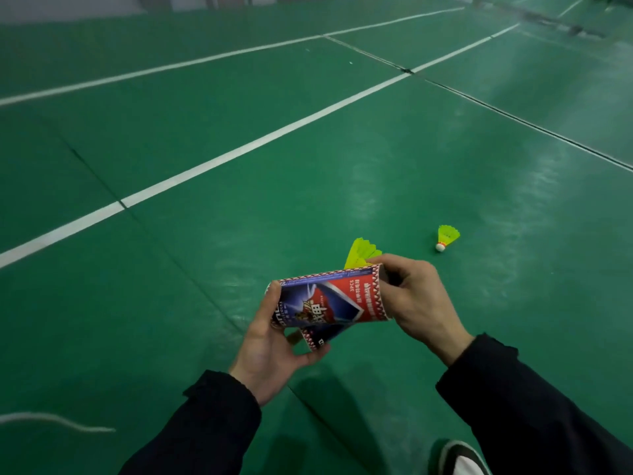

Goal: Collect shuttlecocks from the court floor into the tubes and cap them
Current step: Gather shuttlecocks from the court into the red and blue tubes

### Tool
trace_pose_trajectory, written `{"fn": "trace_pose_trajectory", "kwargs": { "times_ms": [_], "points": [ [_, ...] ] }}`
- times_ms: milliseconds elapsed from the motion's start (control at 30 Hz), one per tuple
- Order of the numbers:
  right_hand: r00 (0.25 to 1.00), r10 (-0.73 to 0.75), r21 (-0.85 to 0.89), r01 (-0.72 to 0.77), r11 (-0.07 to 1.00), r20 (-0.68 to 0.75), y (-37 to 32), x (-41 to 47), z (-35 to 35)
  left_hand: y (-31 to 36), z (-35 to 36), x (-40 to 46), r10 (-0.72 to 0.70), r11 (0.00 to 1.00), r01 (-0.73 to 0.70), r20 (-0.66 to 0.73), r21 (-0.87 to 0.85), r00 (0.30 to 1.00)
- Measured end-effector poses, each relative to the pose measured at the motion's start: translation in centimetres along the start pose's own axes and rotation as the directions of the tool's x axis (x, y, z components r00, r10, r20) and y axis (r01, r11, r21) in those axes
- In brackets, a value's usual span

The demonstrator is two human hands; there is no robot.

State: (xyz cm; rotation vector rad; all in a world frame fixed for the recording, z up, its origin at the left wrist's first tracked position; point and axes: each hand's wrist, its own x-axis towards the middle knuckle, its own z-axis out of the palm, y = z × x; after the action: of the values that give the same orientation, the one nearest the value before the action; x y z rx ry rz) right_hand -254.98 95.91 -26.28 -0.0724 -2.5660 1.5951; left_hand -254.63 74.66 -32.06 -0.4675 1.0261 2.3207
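A short red and blue cardboard tube lies sideways in the air between my hands. My left hand grips its near end from below, fingers curled round it. My right hand holds the far open end, fingers curled at the rim. Yellow-green feathers of a shuttlecock stick out of that end, just beyond my right fingers. Another yellow-green shuttlecock with a white cork lies on the green court floor, beyond my right hand.
White court lines cross the green floor ahead and to the left. A thin white cord lies on the floor at the lower left. My shoe shows at the bottom right.
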Motion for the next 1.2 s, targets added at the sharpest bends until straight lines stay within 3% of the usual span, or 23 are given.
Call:
{"fn": "trace_pose_trajectory", "kwargs": {
  "times_ms": [100, 167, 233, 300, 467, 533, 600, 700, 767, 833, 867, 900, 933, 1000, 1100, 1200],
  "points": [
    [0.999, -0.013, 0.020, 0.012, 1.000, 0.041, 1.1, 0.5, 0.7, -0.4, -0.3, 0.5, 0.057, 0.998, -0.056, -0.059, 0.011, 0.997],
    [0.993, -0.019, 0.165, 0.037, 0.986, -0.112, 1.3, 0.8, 0.0, -0.5, -0.6, 1.0, 0.072, 0.997, -0.076, -0.124, -0.028, 0.990],
    [0.944, -0.034, 0.365, 0.160, 0.917, -0.329, 1.4, 1.0, -2.0, -0.7, -1.0, 1.5, 0.061, 0.992, -0.079, -0.181, -0.097, 0.982],
    [0.932, -0.073, 0.436, 0.235, 0.869, -0.355, 1.5, 0.7, -3.5, -1.1, -1.2, 2.2, 0.057, 0.987, -0.086, -0.206, -0.135, 0.977],
    [0.971, -0.235, 0.162, 0.228, 0.960, 0.029, 4.3, 0.3, -2.5, -3.0, 1.6, 4.4, 0.050, 0.992, -0.078, -0.244, -0.102, 0.968],
    [0.954, -0.190, 0.082, 0.176, 0.981, 0.231, 5.3, 0.4, -3.1, -3.5, 3.1, 5.4, 0.057, 0.997, -0.069, -0.250, -0.039, 0.966],
    [0.911, -0.055, 0.042, 0.042, 0.998, 0.409, 6.0, 0.8, -4.4, -4.2, 4.5, 6.4, 0.071, 0.997, -0.067, -0.252, 0.024, 0.965],
    [0.868, 0.013, -0.015, -0.006, 1.000, 0.496, 7.3, 1.2, -6.7, -5.7, 6.3, 8.0, 0.075, 0.993, -0.050, -0.250, 0.107, 0.965],
    [0.940, -0.021, 0.155, -0.034, 0.987, 0.341, 8.1, 1.4, -8.1, -6.5, 7.3, 9.2, 0.064, 0.994, -0.038, -0.271, 0.099, 0.960],
    [0.997, 0.080, 0.425, -0.073, 0.902, 0.002, 10.1, 2.1, -9.4, -6.9, 7.7, 10.1, 0.040, 0.999, -0.033, -0.297, 0.029, 0.954],
    [0.982, 0.137, 0.423, -0.071, 0.904, -0.129, 12.0, 2.9, -9.6, -7.0, 7.6, 10.4, 0.027, 0.999, -0.031, -0.310, -0.009, 0.950],
    [0.967, 0.158, 0.291, -0.095, 0.952, -0.201, 14.4, 3.8, -9.6, -7.1, 7.3, 10.5, 0.014, 0.999, -0.027, -0.322, -0.037, 0.947],
    [0.969, 0.163, 0.083, -0.150, 0.985, -0.186, 16.8, 4.7, -9.2, -7.2, 6.9, 10.4, 0.004, 0.998, -0.025, -0.333, -0.058, 0.943],
    [0.982, 0.186, -0.298, -0.167, 0.940, 0.035, 21.1, 6.0, -7.5, -7.4, 6.1, 10.1, -0.012, 0.996, -0.017, -0.343, -0.083, 0.939],
    [0.942, 0.193, -0.474, -0.042, 0.880, 0.274, 24.7, 6.1, -4.4, -7.1, 5.7, 9.2, -0.020, 0.995, -0.018, -0.358, -0.103, 0.933],
    [0.957, 0.136, -0.540, 0.026, 0.841, 0.257, 25.9, 4.9, -3.6, -6.9, 5.7, 8.6, -0.014, 0.989, -0.041, -0.371, -0.140, 0.929]
  ]
}}
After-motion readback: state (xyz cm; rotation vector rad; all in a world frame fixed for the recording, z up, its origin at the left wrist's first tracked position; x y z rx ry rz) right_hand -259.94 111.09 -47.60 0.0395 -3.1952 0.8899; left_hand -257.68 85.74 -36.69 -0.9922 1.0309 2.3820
